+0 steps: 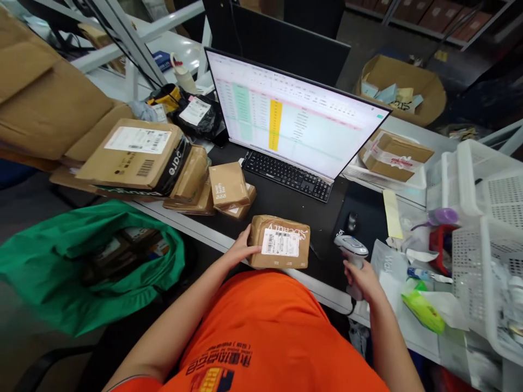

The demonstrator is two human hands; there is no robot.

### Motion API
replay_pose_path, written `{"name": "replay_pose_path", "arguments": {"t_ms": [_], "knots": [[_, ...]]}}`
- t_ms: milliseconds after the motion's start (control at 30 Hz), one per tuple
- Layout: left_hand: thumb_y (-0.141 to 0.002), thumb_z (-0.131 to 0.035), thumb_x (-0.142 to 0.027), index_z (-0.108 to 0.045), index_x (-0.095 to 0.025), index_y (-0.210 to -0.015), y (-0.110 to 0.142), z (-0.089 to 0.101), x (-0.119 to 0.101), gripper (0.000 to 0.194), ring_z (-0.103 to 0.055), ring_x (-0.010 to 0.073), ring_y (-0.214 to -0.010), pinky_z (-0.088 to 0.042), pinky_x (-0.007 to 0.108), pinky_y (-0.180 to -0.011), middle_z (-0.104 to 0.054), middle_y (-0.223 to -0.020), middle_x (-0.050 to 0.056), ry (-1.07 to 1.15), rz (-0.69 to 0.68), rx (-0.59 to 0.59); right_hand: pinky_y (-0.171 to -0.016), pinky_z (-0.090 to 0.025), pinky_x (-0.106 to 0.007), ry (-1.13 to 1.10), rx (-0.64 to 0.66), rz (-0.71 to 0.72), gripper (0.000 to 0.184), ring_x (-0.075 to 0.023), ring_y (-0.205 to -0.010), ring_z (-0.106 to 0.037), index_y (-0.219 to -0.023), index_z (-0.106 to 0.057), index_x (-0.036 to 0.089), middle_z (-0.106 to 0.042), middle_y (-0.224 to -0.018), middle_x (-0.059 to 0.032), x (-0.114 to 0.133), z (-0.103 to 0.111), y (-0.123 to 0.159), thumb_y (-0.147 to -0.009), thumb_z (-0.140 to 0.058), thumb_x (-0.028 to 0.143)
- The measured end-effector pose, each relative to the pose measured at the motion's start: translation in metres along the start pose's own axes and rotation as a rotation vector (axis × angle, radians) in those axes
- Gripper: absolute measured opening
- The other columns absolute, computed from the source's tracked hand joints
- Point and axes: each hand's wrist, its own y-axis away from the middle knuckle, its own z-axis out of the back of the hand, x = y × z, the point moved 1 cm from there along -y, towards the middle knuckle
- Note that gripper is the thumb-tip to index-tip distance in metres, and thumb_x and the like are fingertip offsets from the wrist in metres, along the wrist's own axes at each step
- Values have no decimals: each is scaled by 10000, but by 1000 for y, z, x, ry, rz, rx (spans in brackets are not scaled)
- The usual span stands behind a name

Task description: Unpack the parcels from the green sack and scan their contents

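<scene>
A small brown cardboard box with a white barcode label stands at the desk's front edge, close to my body. My left hand grips its left end, thumb on the front face and fingers behind. To the right, my right hand is wrapped round the handle of a grey-and-white barcode scanner, whose head points toward the left. A black mouse lies just beyond the scanner. Left of the held box, two small boxes are stacked on the desk.
Larger parcels are piled at the left. Below them hangs an open green sack with boxes inside. A monitor showing a spreadsheet stands behind a black keyboard. White plastic baskets and loose packaging crowd the right side.
</scene>
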Motion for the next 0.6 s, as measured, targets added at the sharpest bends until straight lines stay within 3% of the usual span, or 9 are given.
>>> {"name": "replay_pose_path", "arguments": {"t_ms": [100, 167, 267, 367, 467, 533, 600], "knots": [[-572, -836, -471, -269, -103, -1588, -1, 1, -8, 1220, -325, 420, -1451, -197, 525, -1245, -405, -1510, 207, -113, -8, -25, -422, -387, -255, 169, 355, 142, 441, -141, -449, -500, -912, -662, 161, -610, -590, -13, 53, -12, 51, -749, -718, 568], [-571, -842, -476, -271, -109, -1591, -1, 1, -14, 1225, -346, 422, -1434, -200, 534, -1244, -431, -1469, 195, -160, -49, -10, -482, -444, -259, 298, 507, 275, 409, -170, -549, -576, -1029, -685, 174, -667, -686, -32, 83, -24, 75, -815, -690, 523], [-561, -856, -476, -275, -124, -1594, -2, 2, -17, 1237, -348, 428, -1430, -211, 529, -1244, -436, -1451, 187, -195, -96, 24, -644, -524, -285, 402, 574, 421, 294, -220, -769, -656, -1013, -708, 196, -729, -877, -51, 108, -40, 86, -837, -671, 428], [-567, -855, -464, -222, -132, -1611, -2, 3, -14, 1265, -330, 425, -1450, -206, 527, -1248, -409, -1490, 200, -196, -94, 37, -586, -504, -273, 415, 638, 391, 265, -189, -672, -634, -988, -696, 197, -732, -894, -40, 107, -47, 83, -816, -665, 397], [-575, -855, -462, -184, -134, -1620, -3, 7, -9, 1284, -300, 423, -1479, -186, 528, -1255, -371, -1540, 218, -180, -64, 54, -448, -430, -272, 308, 563, 224, 381, -160, -473, -546, -976, -644, 198, -682, -708, -21, 85, -44, 69, -764, -676, 513], [-574, -859, -467, -185, -136, -1620, -4, 10, -8, 1288, -276, 417, -1498, -172, 522, -1260, -351, -1565, 223, -169, -41, 66, -450, -448, -312, 227, 364, 163, 510, -194, -460, -566, -1016, -598, 218, -672, -676, -22, 60, -35, 50, -714, -655, 624], [-563, -864, -473, -197, -132, -1617, -4, 13, -8, 1293, -262, 413, -1508, -164, 515, -1264, -329, -1588, 230, -157, -13, 61, -511, -501, -379, 208, 77, 126, 571, -256, -507, -624, -1032, -558, 244, -682, -680, -40, 28, -18, 21, -670, -610, 682]]}}
